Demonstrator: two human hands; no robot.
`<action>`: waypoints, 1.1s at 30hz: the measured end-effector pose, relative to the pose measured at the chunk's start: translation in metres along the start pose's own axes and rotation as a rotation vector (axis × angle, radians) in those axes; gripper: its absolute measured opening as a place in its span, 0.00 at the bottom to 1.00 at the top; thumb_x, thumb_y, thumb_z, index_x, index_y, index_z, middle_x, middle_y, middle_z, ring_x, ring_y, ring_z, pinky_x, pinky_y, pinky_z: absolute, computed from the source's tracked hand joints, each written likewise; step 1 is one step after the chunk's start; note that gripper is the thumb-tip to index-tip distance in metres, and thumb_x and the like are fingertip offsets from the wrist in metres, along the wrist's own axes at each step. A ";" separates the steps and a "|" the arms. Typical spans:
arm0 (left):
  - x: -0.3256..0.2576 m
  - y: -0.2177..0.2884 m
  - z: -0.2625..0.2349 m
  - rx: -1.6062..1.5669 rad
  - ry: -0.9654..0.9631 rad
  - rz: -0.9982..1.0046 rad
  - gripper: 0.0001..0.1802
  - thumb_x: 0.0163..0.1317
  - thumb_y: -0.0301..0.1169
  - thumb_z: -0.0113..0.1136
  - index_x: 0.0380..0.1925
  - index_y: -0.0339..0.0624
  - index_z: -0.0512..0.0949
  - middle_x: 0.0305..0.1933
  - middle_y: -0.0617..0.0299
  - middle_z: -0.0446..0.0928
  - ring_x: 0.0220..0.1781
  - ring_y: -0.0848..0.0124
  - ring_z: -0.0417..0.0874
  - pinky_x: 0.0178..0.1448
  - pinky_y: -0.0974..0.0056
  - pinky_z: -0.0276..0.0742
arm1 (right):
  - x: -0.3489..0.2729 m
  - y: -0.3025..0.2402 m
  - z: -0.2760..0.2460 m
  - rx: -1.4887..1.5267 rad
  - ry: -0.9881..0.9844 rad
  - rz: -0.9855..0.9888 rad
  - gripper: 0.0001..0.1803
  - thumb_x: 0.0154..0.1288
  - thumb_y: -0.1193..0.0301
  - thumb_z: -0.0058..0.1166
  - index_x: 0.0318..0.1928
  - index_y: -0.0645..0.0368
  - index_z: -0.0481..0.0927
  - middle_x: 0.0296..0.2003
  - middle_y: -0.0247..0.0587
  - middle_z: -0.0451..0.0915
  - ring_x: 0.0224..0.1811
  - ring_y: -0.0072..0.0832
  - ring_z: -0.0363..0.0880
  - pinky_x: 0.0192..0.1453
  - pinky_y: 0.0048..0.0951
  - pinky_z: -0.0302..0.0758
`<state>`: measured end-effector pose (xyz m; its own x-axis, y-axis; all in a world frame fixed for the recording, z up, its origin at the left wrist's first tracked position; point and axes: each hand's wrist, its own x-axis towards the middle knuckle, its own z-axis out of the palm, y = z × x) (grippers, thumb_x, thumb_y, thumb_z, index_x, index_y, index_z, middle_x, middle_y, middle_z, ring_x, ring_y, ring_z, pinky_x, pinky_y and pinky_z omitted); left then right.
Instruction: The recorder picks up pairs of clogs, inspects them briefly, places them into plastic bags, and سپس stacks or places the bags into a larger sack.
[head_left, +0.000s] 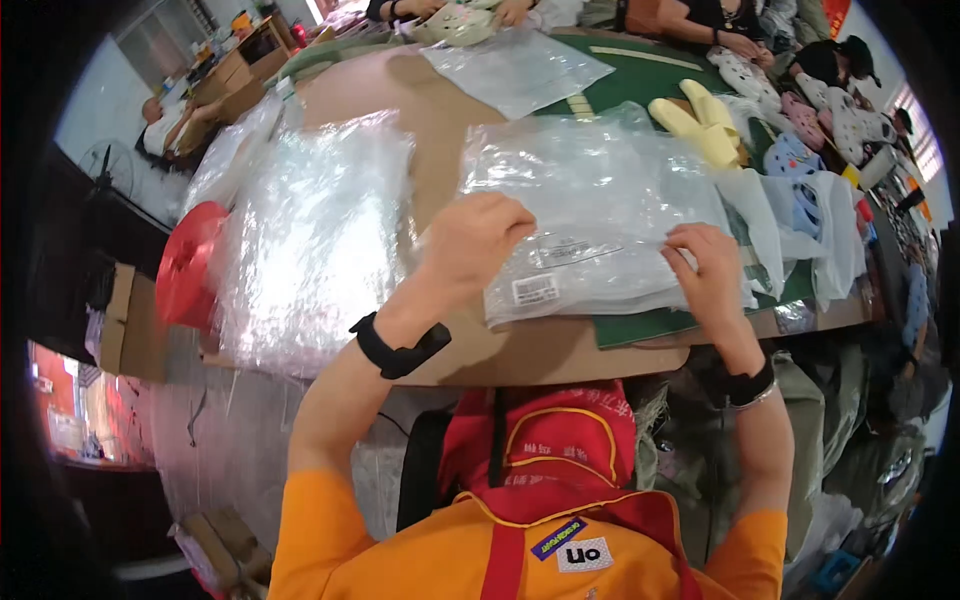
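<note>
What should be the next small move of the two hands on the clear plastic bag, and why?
Probably lift the top clear plastic bag off the pile by its near edge. The left hand presses on its left corner and the right hand pinches its right corner, so both hands already have it, and more bags seem to lie under it on the table.

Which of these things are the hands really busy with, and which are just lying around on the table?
In use:
- left hand and right hand, both pressing on the clear plastic bag

Just lying about:
- pile of clear bags at the left
- red round thing beside that pile
- yellow slippers
- flat clear bag farther back
- patterned slippers at the right
</note>
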<state>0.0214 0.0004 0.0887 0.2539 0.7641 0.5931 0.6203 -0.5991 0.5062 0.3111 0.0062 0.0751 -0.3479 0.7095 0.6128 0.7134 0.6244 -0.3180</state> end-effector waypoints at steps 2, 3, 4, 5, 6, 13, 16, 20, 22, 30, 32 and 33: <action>-0.008 -0.003 -0.002 0.100 -0.088 0.078 0.04 0.53 0.26 0.60 0.27 0.38 0.77 0.28 0.55 0.76 0.30 0.61 0.78 0.35 0.63 0.72 | -0.002 -0.004 0.000 -0.015 0.003 0.008 0.06 0.49 0.74 0.60 0.28 0.56 0.75 0.28 0.36 0.78 0.35 0.35 0.75 0.42 0.34 0.64; -0.013 -0.006 -0.001 0.080 -0.111 0.038 0.04 0.52 0.27 0.60 0.26 0.38 0.77 0.27 0.55 0.75 0.31 0.60 0.77 0.35 0.62 0.72 | -0.002 -0.005 0.000 -0.019 -0.046 0.009 0.06 0.49 0.73 0.60 0.27 0.57 0.75 0.28 0.35 0.77 0.35 0.35 0.75 0.42 0.33 0.64; -0.018 -0.009 0.000 0.059 -0.134 -0.001 0.04 0.51 0.27 0.60 0.25 0.39 0.76 0.27 0.56 0.75 0.31 0.58 0.77 0.34 0.60 0.71 | -0.002 -0.006 0.001 -0.025 -0.095 0.010 0.06 0.49 0.73 0.60 0.27 0.57 0.75 0.28 0.35 0.77 0.35 0.35 0.75 0.41 0.33 0.64; -0.024 -0.011 -0.001 0.062 -0.135 -0.010 0.04 0.51 0.27 0.60 0.25 0.39 0.76 0.27 0.56 0.75 0.31 0.58 0.77 0.34 0.60 0.71 | -0.001 -0.011 0.003 0.004 -0.101 -0.016 0.06 0.50 0.73 0.60 0.27 0.58 0.75 0.28 0.35 0.77 0.35 0.34 0.75 0.41 0.32 0.64; -0.029 -0.011 -0.003 0.071 -0.150 -0.039 0.05 0.51 0.27 0.61 0.25 0.39 0.76 0.27 0.55 0.75 0.31 0.59 0.77 0.34 0.60 0.71 | 0.000 -0.012 0.003 0.008 -0.105 -0.018 0.06 0.50 0.73 0.60 0.27 0.58 0.75 0.28 0.35 0.77 0.35 0.34 0.75 0.41 0.32 0.64; -0.059 -0.013 0.010 0.117 0.047 0.107 0.13 0.46 0.27 0.61 0.36 0.45 0.77 0.28 0.59 0.74 0.31 0.60 0.76 0.34 0.61 0.72 | -0.004 -0.017 0.013 0.026 -0.147 -0.010 0.04 0.52 0.74 0.58 0.27 0.58 0.75 0.27 0.36 0.77 0.32 0.34 0.75 0.39 0.32 0.65; -0.062 0.005 -0.001 0.329 -0.272 0.350 0.23 0.42 0.28 0.61 0.44 0.53 0.76 0.31 0.62 0.72 0.31 0.64 0.76 0.36 0.63 0.72 | -0.001 -0.019 0.011 -0.006 -0.122 -0.044 0.04 0.52 0.76 0.57 0.28 0.59 0.75 0.27 0.36 0.76 0.31 0.35 0.74 0.37 0.33 0.65; -0.071 0.000 0.008 0.505 -0.275 0.351 0.28 0.41 0.30 0.59 0.49 0.60 0.74 0.34 0.63 0.69 0.32 0.66 0.76 0.37 0.64 0.72 | 0.001 -0.024 0.011 -0.013 -0.117 -0.043 0.05 0.51 0.77 0.57 0.29 0.57 0.74 0.27 0.37 0.75 0.30 0.35 0.73 0.35 0.31 0.64; -0.067 -0.002 0.003 0.573 -0.289 0.319 0.31 0.41 0.32 0.59 0.51 0.63 0.73 0.38 0.60 0.70 0.34 0.64 0.76 0.38 0.64 0.72 | 0.001 -0.025 0.011 -0.051 -0.136 -0.119 0.05 0.51 0.76 0.57 0.29 0.57 0.74 0.26 0.36 0.74 0.29 0.35 0.72 0.35 0.32 0.64; -0.075 -0.028 0.000 0.803 -0.319 0.080 0.20 0.45 0.29 0.56 0.43 0.46 0.77 0.35 0.61 0.74 0.38 0.65 0.75 0.44 0.60 0.67 | 0.000 -0.024 0.007 -0.171 -0.085 -0.221 0.06 0.52 0.75 0.56 0.30 0.55 0.73 0.22 0.35 0.70 0.25 0.33 0.71 0.30 0.32 0.63; -0.071 -0.033 -0.006 0.815 -0.193 0.142 0.20 0.45 0.28 0.55 0.43 0.45 0.77 0.29 0.63 0.73 0.35 0.66 0.74 0.40 0.61 0.65 | 0.002 -0.027 0.003 -0.191 -0.080 -0.240 0.06 0.52 0.75 0.56 0.30 0.55 0.72 0.22 0.36 0.70 0.25 0.33 0.71 0.30 0.32 0.63; -0.067 -0.031 -0.013 0.820 -0.102 0.166 0.21 0.45 0.27 0.55 0.44 0.46 0.77 0.28 0.64 0.72 0.33 0.66 0.73 0.39 0.61 0.64 | 0.003 -0.028 0.003 -0.206 -0.076 -0.261 0.07 0.51 0.76 0.57 0.30 0.55 0.72 0.22 0.36 0.69 0.25 0.33 0.70 0.29 0.32 0.63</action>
<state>-0.0247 -0.0355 0.0414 0.4304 0.7230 0.5403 0.9017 -0.3720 -0.2205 0.2890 -0.0083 0.0836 -0.5737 0.5616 0.5962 0.6997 0.7144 0.0003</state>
